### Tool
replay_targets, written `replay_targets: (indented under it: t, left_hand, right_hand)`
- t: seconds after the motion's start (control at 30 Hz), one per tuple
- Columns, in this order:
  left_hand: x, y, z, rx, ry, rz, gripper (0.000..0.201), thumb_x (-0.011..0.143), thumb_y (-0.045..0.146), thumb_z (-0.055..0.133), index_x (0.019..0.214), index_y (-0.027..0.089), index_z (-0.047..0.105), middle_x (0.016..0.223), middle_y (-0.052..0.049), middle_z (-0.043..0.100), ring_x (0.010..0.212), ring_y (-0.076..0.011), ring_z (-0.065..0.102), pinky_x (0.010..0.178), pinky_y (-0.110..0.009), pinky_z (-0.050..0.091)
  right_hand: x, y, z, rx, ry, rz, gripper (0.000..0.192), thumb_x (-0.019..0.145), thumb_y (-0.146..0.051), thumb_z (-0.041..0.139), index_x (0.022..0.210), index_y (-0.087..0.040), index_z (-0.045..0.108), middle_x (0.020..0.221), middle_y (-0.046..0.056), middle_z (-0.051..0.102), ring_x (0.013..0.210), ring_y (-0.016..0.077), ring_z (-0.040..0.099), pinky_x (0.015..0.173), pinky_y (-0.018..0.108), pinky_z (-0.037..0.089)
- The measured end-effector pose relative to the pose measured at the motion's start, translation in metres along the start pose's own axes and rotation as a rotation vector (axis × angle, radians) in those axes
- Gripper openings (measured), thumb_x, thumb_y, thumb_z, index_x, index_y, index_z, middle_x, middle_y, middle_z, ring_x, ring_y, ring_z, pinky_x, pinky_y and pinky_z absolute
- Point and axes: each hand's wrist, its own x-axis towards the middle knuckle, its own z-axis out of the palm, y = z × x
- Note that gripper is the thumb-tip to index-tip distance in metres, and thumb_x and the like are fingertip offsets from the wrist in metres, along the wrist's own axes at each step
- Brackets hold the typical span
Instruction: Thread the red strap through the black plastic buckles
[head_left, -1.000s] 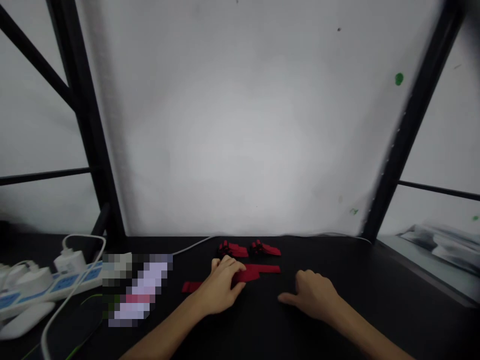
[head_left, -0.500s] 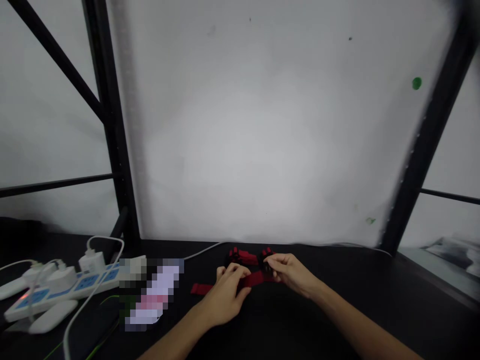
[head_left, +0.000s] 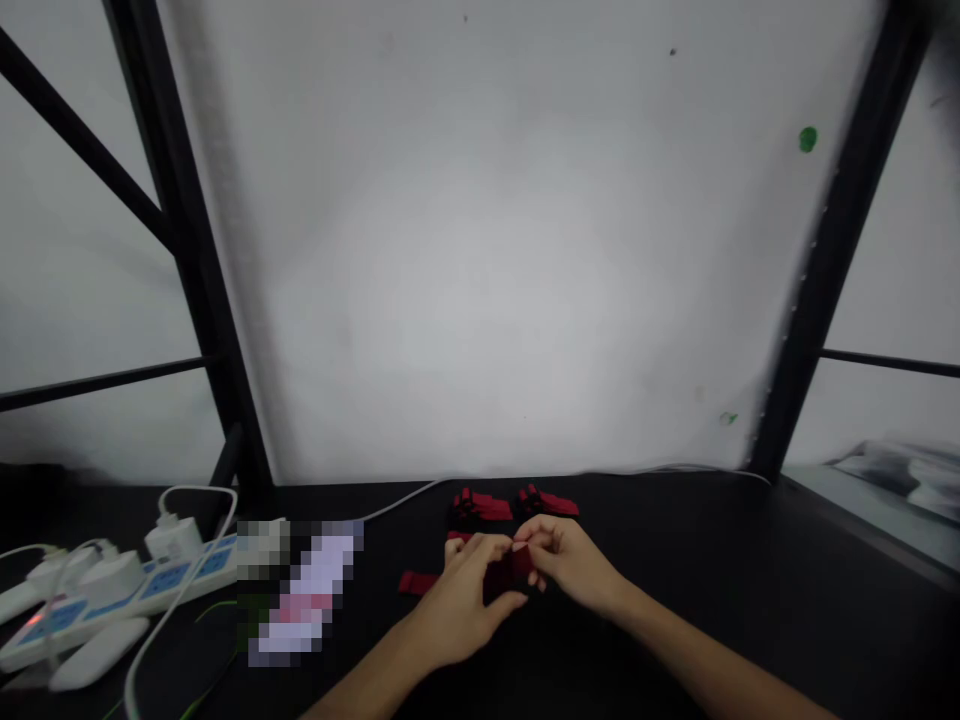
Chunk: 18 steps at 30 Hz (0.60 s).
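Observation:
A red strap [head_left: 504, 574] lies on the black tabletop [head_left: 712, 580] near its back edge. My left hand [head_left: 465, 600] presses on its middle, and its left end [head_left: 417, 583] sticks out past my wrist. My right hand [head_left: 566, 560] pinches the strap's right end, folded over toward the left hand. The two hands touch each other at the fold. Just behind them lie two rolled red straps, one on the left [head_left: 478, 505] and one on the right [head_left: 546, 501].
A white power strip [head_left: 112, 590] with plugged-in chargers and white cables lies at the left. A blurred-out object [head_left: 300, 585] sits beside it. Black frame posts [head_left: 187, 250] [head_left: 825, 260] stand at both sides before a white wall. A white cable [head_left: 405, 495] runs along the back edge.
My right hand came from resting on the table to the strap's right end, took it, and folded it leftward until it met my left hand. The camera shifted slightly.

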Motion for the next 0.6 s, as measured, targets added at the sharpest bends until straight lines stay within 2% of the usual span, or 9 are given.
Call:
replay_targets:
  t: [0.1, 0.2, 0.33, 0.43, 0.53, 0.6]
  left_hand:
    - [0.001, 0.001, 0.000, 0.067, 0.012, 0.009, 0.030, 0.083, 0.024, 0.068, 0.112, 0.024, 0.058, 0.113, -0.006, 0.064, 0.106, -0.0262, 0.057, 0.098, -0.045, 0.032]
    - [0.000, 0.002, -0.002, 0.096, 0.001, 0.035, 0.033, 0.081, 0.020, 0.069, 0.112, 0.024, 0.058, 0.113, -0.007, 0.064, 0.108, -0.0268, 0.056, 0.098, -0.046, 0.031]
    - [-0.001, 0.005, -0.005, 0.103, -0.037, 0.062, 0.035, 0.077, 0.014, 0.069, 0.109, 0.024, 0.060, 0.115, -0.006, 0.064, 0.111, -0.0272, 0.054, 0.099, -0.046, 0.029]
    - [-0.001, 0.005, -0.009, 0.101, -0.043, 0.073, 0.040, 0.073, 0.011, 0.070, 0.110, 0.025, 0.062, 0.117, -0.007, 0.065, 0.114, -0.0287, 0.052, 0.100, -0.048, 0.027]
    - [-0.002, 0.004, -0.014, 0.085, -0.068, 0.077, 0.040, 0.071, 0.010, 0.071, 0.107, 0.026, 0.064, 0.120, -0.006, 0.064, 0.118, -0.0297, 0.049, 0.101, -0.049, 0.027]
    - [-0.002, 0.003, -0.015, 0.052, -0.095, 0.063, 0.042, 0.069, 0.009, 0.073, 0.106, 0.026, 0.064, 0.124, -0.005, 0.062, 0.119, -0.0293, 0.047, 0.101, -0.049, 0.027]
  right_hand:
    - [-0.005, -0.007, 0.000, -0.106, 0.087, -0.048, 0.035, 0.081, -0.052, 0.063, 0.081, -0.017, 0.061, 0.064, -0.002, 0.060, 0.055, 0.0118, 0.055, 0.053, 0.024, 0.042]
    - [-0.009, -0.011, -0.001, -0.115, 0.100, -0.094, 0.032, 0.086, -0.049, 0.060, 0.081, -0.017, 0.061, 0.071, -0.001, 0.060, 0.065, 0.0128, 0.056, 0.063, 0.025, 0.044]
    - [-0.012, -0.011, -0.009, -0.105, -0.076, -0.063, 0.028, 0.075, -0.035, 0.075, 0.092, -0.018, 0.061, 0.073, -0.003, 0.062, 0.065, 0.0112, 0.055, 0.067, 0.024, 0.044]
    - [-0.014, -0.015, -0.026, -0.180, -0.226, 0.015, 0.029, 0.073, -0.029, 0.076, 0.098, -0.017, 0.066, 0.073, -0.003, 0.062, 0.064, 0.0107, 0.055, 0.065, 0.023, 0.043]
    - [-0.018, -0.022, -0.042, -0.332, -0.348, 0.055, 0.023, 0.073, -0.030, 0.075, 0.091, -0.017, 0.072, 0.067, -0.003, 0.062, 0.059, 0.0105, 0.052, 0.059, 0.022, 0.040]
    - [-0.020, -0.023, -0.043, -0.350, -0.378, 0.049, 0.021, 0.073, -0.034, 0.076, 0.085, -0.017, 0.074, 0.063, -0.004, 0.059, 0.055, 0.0097, 0.048, 0.055, 0.022, 0.037]
